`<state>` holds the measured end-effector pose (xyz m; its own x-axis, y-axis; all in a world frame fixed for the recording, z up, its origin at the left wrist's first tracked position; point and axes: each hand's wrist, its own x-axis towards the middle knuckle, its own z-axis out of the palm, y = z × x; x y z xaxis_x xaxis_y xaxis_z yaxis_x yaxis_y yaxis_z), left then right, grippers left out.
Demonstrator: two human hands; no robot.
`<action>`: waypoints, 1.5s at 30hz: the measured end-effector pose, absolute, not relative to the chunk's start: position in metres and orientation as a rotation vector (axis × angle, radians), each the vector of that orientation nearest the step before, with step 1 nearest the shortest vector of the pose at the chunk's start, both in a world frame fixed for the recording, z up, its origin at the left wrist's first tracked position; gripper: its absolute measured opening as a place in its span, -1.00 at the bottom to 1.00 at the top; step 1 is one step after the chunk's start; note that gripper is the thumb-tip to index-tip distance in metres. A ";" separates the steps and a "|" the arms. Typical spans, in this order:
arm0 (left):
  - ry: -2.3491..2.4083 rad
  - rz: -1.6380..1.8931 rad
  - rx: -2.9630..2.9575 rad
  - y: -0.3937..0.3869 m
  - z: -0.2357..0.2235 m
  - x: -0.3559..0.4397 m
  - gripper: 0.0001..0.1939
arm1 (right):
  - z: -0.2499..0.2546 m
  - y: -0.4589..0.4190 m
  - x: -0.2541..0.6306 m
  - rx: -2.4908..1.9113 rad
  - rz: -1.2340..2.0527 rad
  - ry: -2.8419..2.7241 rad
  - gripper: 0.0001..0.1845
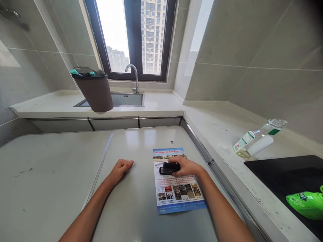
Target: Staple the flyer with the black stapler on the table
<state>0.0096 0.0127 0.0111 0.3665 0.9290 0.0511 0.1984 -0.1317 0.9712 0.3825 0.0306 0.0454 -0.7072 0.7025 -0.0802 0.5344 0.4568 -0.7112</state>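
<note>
My right hand [185,166] is closed round a black stapler [168,168], its jaw end pointing left. The stapler is above a printed leaflet [179,198] with a blue border, rows of photos and printed text; whether it touches the paper I cannot tell. Part of the leaflet's middle is hidden by the hand and stapler. My left hand [121,171] rests on the pale tabletop [133,201] in a loose fist, left of the leaflet, with nothing visible in it. A small strip that looks like staples [172,142] lies just beyond the leaflet's far edge.
A brown bin [96,94] stands on the white counter [161,104] by the sink [127,99] and tap [136,77]. On the right counter are a leaning clear glass bottle [259,136], a black hob-like panel [280,181] and a green bottle [306,204].
</note>
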 end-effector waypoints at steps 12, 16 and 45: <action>1.019 0.704 1.610 0.012 0.015 0.013 -0.38 | 0.041 0.035 0.387 -1.104 1.134 -2.426 -0.76; 1.012 0.697 1.612 0.011 0.015 0.014 -0.40 | 0.042 0.035 0.387 -1.094 1.144 -2.434 -0.75; 0.311 1.081 1.054 0.013 0.018 -0.025 -0.25 | -0.030 0.099 0.370 -1.675 0.096 -2.371 -0.38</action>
<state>-0.0253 0.0126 0.0181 0.4830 0.8349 0.2640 -0.5675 0.0688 0.8205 0.3696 0.0988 -0.0304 -0.3164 0.9360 0.1543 0.9204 0.3423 -0.1890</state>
